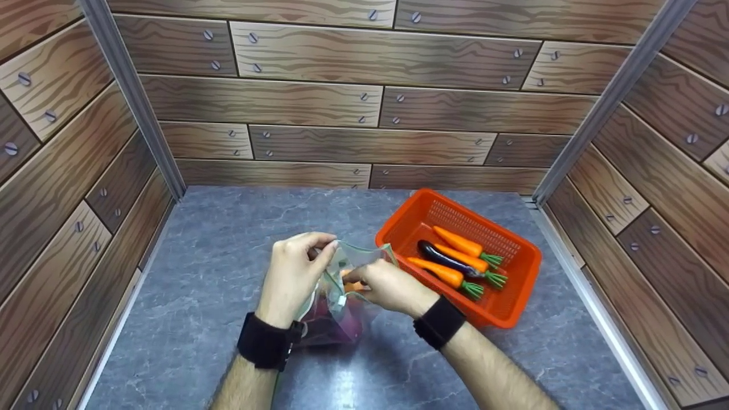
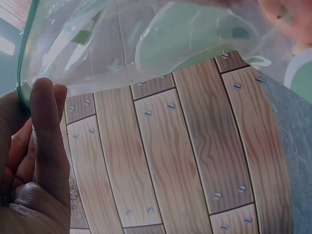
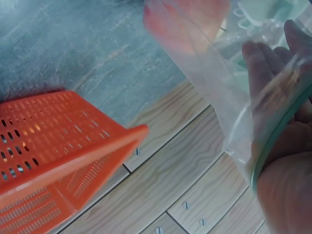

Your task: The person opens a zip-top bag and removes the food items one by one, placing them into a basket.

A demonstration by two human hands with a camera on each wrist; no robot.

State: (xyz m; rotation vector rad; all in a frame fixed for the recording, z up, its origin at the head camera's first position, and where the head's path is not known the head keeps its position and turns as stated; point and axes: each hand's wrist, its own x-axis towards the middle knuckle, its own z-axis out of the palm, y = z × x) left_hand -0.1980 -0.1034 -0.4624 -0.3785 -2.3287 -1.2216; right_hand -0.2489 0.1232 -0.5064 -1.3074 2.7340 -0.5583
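A clear zip bag [image 1: 333,336] with a green-edged mouth stands between the hands. My left hand [image 1: 293,276] pinches its rim between thumb and fingers; the left wrist view shows this grip at the green edge [image 2: 23,63]. My right hand [image 1: 393,285] reaches inside through the mouth. Seen through the plastic in the right wrist view, its fingers [image 3: 261,68] are extended. Near the fingertips in the head view is an orange piece [image 1: 354,286], partly hidden. Lower in the bag sits a purple-pink thing [image 1: 350,324]. A reddish rounded thing [image 3: 195,22] shows through the bag's side.
An orange perforated basket [image 1: 527,279] stands right of the bag, close to my right wrist. It holds several orange carrots [image 1: 458,242] with green tops and a dark eggplant [image 1: 444,259]. Wood-patterned walls [image 1: 319,102] enclose the grey marbled table [image 1: 188,285].
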